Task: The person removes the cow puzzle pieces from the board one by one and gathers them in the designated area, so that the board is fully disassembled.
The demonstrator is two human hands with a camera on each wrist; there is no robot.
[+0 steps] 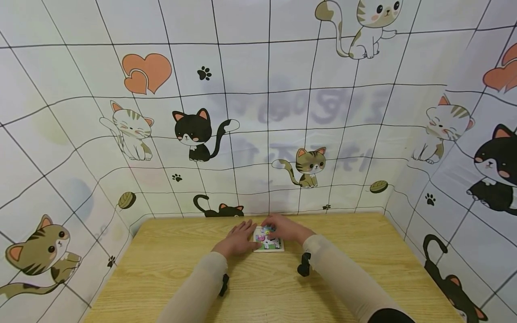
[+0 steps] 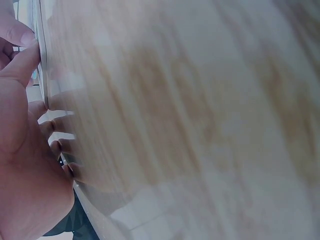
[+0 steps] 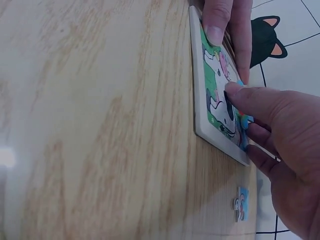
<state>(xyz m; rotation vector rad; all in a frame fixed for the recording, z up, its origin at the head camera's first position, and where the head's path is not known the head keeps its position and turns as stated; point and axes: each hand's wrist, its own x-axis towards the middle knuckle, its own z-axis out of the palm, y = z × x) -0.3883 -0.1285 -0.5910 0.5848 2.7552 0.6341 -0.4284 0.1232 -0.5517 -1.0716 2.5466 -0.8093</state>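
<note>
Cow jigsaw (image 1: 269,244) lay near the wooden table (image 1: 266,287)'s far edge. We judged the left hand (image 1: 239,240), fingers apart, steadied it for the right hand (image 1: 288,229) bent above; whether that pinched a piece, we couldn't tell.

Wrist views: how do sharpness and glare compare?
Left wrist: the tabletop looks hazy and soft, its grain smeared; right wrist: a small white glare spot at the left edge, but the puzzle board's printed outlines read clearly.
</note>
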